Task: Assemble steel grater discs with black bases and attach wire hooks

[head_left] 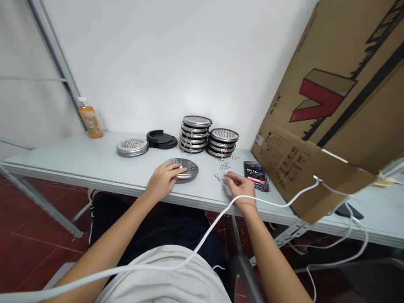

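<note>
left hand (pixel 163 177) half-open on disc (pixel 191 169), right hand (pixel 241 185) pinched near clips (pixel 221 167)

Perforated disc (pixel 190 170) glossy metal; tray (pixel 162 139) matt black plastic; box (pixel 288 145) matt cardboard

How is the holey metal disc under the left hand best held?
Likely grip the metal disc by its rim, from the right: it lies flat, with that rounded side exposed, while the left hand rests on its left side.
</note>
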### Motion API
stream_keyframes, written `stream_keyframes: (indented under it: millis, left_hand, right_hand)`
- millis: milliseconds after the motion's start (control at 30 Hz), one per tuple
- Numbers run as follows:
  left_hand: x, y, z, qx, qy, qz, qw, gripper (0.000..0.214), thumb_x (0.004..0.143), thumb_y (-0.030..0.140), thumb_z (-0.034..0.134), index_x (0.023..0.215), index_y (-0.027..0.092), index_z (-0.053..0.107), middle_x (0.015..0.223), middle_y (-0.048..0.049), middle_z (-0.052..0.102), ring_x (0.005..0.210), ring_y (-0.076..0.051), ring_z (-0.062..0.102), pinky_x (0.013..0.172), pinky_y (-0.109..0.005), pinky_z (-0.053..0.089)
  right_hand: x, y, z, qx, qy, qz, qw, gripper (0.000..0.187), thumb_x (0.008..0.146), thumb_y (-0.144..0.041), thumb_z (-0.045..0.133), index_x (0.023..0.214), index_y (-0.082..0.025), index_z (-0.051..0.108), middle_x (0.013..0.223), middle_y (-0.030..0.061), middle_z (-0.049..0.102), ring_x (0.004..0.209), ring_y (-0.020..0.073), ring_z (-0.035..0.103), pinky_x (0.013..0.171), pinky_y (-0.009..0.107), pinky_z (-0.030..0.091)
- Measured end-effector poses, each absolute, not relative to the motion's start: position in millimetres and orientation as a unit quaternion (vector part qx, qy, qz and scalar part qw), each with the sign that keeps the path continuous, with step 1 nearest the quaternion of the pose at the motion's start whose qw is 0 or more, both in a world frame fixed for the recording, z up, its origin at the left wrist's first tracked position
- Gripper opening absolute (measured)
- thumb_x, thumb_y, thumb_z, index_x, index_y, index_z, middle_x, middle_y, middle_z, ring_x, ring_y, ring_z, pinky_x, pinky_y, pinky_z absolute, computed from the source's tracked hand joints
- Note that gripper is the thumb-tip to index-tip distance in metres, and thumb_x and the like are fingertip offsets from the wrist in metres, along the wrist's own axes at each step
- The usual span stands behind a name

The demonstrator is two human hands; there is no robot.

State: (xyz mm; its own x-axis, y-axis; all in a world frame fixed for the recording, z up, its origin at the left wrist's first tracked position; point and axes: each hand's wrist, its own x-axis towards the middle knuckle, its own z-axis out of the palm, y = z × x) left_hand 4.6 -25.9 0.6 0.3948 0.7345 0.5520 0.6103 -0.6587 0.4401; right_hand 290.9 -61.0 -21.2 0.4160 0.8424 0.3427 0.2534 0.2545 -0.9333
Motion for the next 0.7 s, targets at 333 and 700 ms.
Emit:
stream_keyframes:
  millis: [333,700]
  left_hand:
    - [-17.4,14.9,60.8,0.907,0.378,0.085,0.164,0.054,0.075,0.026,0.062,0.129,0.03,0.064,0.136,-0.0067,0.061,0.123,-0.031,0.057,0.103,-0.042,0.044]
    - [-64.2,141.7,89.2,0.77,0.631,0.052,-0.074,0.052,0.082,0.015,0.054,0.133,0.021,0.058,0.138,-0.0188,0.055,0.12,-0.037,0.054,0.095,-0.05,0.043]
  right_hand:
    - [297.3,-38.8,0.6,-0.677,-0.648,0.032,0.346,0.021,0.079,-0.029,0.054,0.08,-0.016,0.07,0.084,0.0108,0.071,0.078,0.0246,0.067,0.08,0.035,0.049]
    - [270.6,-46.5,-4.8,-0.556,-0.69,-0.032,0.462,0.033,0.085,-0.025,0.053,0.113,-0.015,0.067,0.135,0.0167,0.058,0.133,0.0326,0.047,0.111,0.048,0.037]
